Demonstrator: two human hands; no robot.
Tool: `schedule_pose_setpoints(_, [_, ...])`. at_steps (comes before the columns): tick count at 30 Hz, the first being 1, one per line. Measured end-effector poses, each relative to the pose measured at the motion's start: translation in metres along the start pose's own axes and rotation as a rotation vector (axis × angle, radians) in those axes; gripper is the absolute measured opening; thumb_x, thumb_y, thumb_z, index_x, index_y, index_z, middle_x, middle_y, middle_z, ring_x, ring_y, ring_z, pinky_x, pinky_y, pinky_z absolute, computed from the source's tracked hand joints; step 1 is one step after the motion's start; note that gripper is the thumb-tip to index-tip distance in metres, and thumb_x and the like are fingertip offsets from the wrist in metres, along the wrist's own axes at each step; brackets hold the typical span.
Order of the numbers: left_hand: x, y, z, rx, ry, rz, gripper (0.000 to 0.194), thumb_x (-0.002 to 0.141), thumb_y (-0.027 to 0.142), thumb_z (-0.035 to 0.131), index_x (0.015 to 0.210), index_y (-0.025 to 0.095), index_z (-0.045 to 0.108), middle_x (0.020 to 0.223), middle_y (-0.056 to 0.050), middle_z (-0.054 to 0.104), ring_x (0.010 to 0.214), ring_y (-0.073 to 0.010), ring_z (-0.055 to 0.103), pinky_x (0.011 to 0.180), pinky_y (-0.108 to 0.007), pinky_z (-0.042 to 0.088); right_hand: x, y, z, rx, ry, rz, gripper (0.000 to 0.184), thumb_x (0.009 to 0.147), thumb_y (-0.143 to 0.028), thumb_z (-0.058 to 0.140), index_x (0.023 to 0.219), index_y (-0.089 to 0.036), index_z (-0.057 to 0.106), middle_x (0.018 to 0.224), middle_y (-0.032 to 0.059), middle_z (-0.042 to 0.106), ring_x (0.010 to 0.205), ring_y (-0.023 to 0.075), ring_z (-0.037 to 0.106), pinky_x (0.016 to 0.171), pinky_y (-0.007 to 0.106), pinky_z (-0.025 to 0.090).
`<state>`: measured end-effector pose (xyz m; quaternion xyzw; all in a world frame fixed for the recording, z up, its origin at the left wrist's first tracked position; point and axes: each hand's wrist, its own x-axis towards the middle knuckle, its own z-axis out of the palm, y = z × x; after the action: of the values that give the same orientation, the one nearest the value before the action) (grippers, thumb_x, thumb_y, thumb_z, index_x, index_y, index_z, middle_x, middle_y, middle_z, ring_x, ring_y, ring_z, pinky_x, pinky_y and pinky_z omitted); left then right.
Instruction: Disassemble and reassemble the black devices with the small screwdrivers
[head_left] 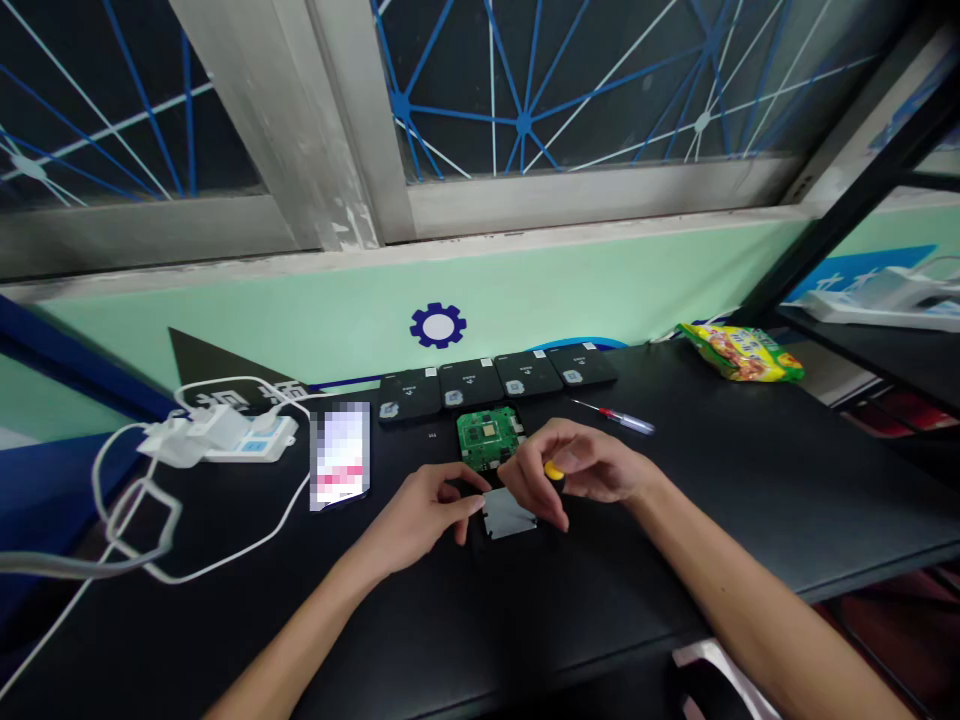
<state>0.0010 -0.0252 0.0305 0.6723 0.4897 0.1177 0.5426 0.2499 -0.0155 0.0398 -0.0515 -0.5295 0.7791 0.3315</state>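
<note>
In front of me on the table lies a dark case with a silver metal plate (510, 514). At its left edge, my left hand (439, 500) grips the case between thumb and index finger. My right hand (574, 462) is closed around a short screwdriver (554, 474) with a yellow and black handle, above the plate's right side. The tool's tip is hidden behind the fingers. Directly behind the plate is a green circuit board (489, 432), its right part partly covered by my right hand.
Several flat black boxes (471, 382) line the wall. A screwdriver with a clear handle (628, 421) lies right of the board. To the left are a phone (341, 455) and a white power strip (259, 440) with cables. A yellow-green snack bag (742, 353) lies at the back right.
</note>
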Motion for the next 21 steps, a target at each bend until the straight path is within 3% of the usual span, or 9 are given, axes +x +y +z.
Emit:
schedule_pose_setpoints(4, [0.0005,-0.0032,-0.0009,0.001,-0.002,0.019,0.032,0.098,0.046,0.067,0.114,0.02,0.075,0.059,0.003,0.066,0.045,-0.0112,0.043,0.051,-0.024,0.03,-0.0019,0.0062,-0.003,-0.026,-0.022,-0.032,0.017,0.082,-0.029,0.081,0.087,-0.014,0.073,0.077,0.0045,0.069,0.072,0.0167,0.06,0.07,0.028,0.048])
schedule_pose_setpoints(8, [0.0006,-0.0038,-0.001,0.011,-0.002,0.014,0.032,0.098,0.046,0.067,0.114,0.02,0.075,0.058,0.003,0.065,0.044,-0.011,0.043,0.051,-0.025,0.03,-0.0029,0.0076,-0.0036,0.048,-0.041,-0.019,0.038,0.073,-0.02,0.093,0.085,-0.02,0.057,0.083,0.0017,0.07,0.073,0.0149,0.065,0.07,0.027,0.05])
schedule_pose_setpoints(10, [0.0006,-0.0035,-0.0009,0.011,0.001,0.013,0.031,0.098,0.045,0.067,0.114,0.02,0.075,0.058,0.003,0.065,0.045,-0.0109,0.043,0.051,-0.025,0.03,-0.0035,0.0059,-0.0021,0.06,-0.073,0.017,0.047,0.078,-0.018,0.09,0.086,-0.024,0.045,0.081,0.0015,0.072,0.064,0.0137,0.066,0.063,0.025,0.051])
schedule_pose_setpoints(12, [0.0005,-0.0033,-0.0008,0.008,0.004,0.013,0.03,0.098,0.044,0.067,0.114,0.02,0.075,0.058,0.003,0.065,0.045,-0.0111,0.043,0.05,-0.024,0.03,-0.0042,0.0042,-0.0001,0.073,-0.089,0.043,0.048,0.085,-0.018,0.085,0.087,-0.026,0.038,0.08,0.0009,0.074,0.049,0.0089,0.058,0.05,0.02,0.043])
schedule_pose_setpoints(15, [0.0002,-0.0023,-0.0007,0.003,0.0,0.014,0.03,0.098,0.044,0.067,0.114,0.02,0.075,0.058,0.003,0.066,0.045,-0.011,0.043,0.049,-0.024,0.029,-0.0047,0.003,0.0019,0.074,-0.044,0.031,0.04,0.086,-0.021,0.086,0.092,-0.023,0.047,0.067,-0.0057,0.065,0.043,0.0054,0.045,0.046,0.018,0.03])
schedule_pose_setpoints(18, [-0.0006,-0.0002,-0.0006,-0.003,-0.006,0.012,0.032,0.097,0.045,0.067,0.113,0.019,0.075,0.058,0.003,0.066,0.043,-0.0107,0.041,0.048,-0.024,0.029,-0.0041,0.0013,0.0015,0.064,-0.043,0.022,0.027,0.093,-0.038,0.078,0.095,-0.015,0.065,0.06,-0.0053,0.054,0.05,0.0092,0.042,0.053,0.023,0.034])
schedule_pose_setpoints(21, [-0.001,0.0005,-0.0004,-0.01,-0.005,0.027,0.032,0.097,0.045,0.067,0.112,0.018,0.075,0.058,0.003,0.066,0.043,-0.0107,0.041,0.048,-0.024,0.029,-0.004,-0.0013,-0.0006,0.065,-0.094,0.063,0.042,0.102,-0.045,0.058,0.087,-0.01,0.075,0.066,0.0038,0.059,0.059,0.0151,0.049,0.057,0.028,0.04])
